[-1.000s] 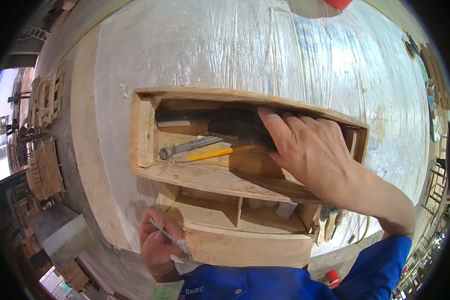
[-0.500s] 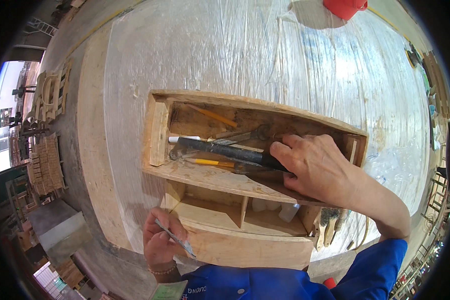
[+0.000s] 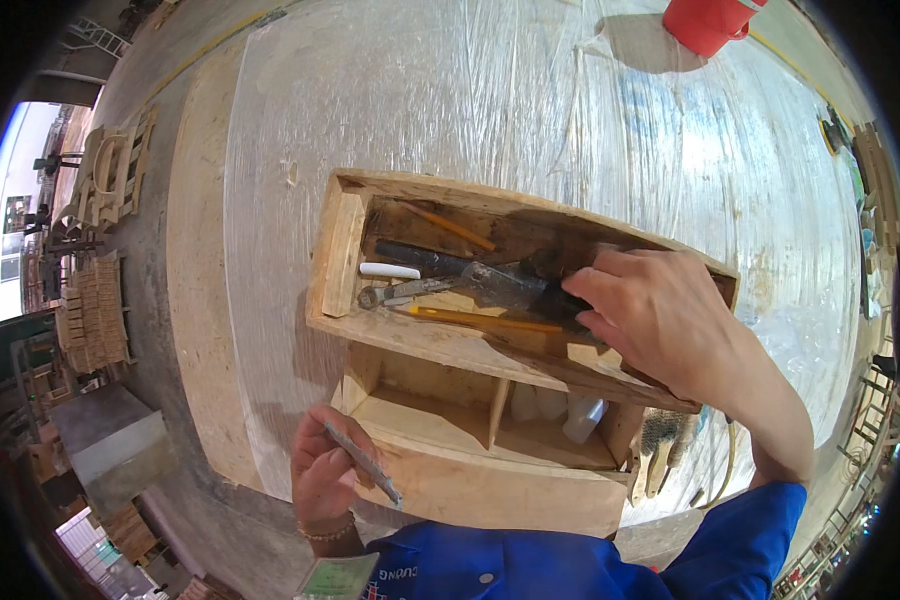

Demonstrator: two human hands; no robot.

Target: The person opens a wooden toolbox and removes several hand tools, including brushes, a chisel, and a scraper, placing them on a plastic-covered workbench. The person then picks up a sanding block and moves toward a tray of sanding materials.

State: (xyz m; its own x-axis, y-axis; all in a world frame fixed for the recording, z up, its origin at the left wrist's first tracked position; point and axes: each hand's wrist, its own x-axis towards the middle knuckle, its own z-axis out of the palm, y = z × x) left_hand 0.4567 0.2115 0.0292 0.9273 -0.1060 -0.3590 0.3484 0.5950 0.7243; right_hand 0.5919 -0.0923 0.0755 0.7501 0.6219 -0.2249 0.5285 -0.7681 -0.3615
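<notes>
My left hand [image 3: 322, 468] is closed around a thin, flat grey strip-like tool [image 3: 362, 460], at the near left of a wooden toolbox [image 3: 327, 250]. My right hand [image 3: 665, 315] reaches into the box's upper tray from the right. Its fingers are bent at the right end of a long tool with a black handle [image 3: 420, 257]; what they grip is hidden in shadow. Around that tool lie an orange pencil [image 3: 450, 226], a white marker-like stick [image 3: 390, 270], a metal wrench [image 3: 375, 296] and a yellow-orange pencil-like stick [image 3: 485, 319].
Nearer to me is a lower divided compartment [image 3: 425, 405] with white plastic bottles [image 3: 582, 418] on its right side. Brushes [image 3: 658, 445] hang off the box's right end. A red bucket [image 3: 705, 28] stands at the far right on the plastic-wrapped surface [image 3: 420, 110].
The black-handled tool has shifted within the tray, away from the near wall, uncovering more of the wrench and yellow-orange stick. My right hand stays at its right end. The left hand still holds the strip.
</notes>
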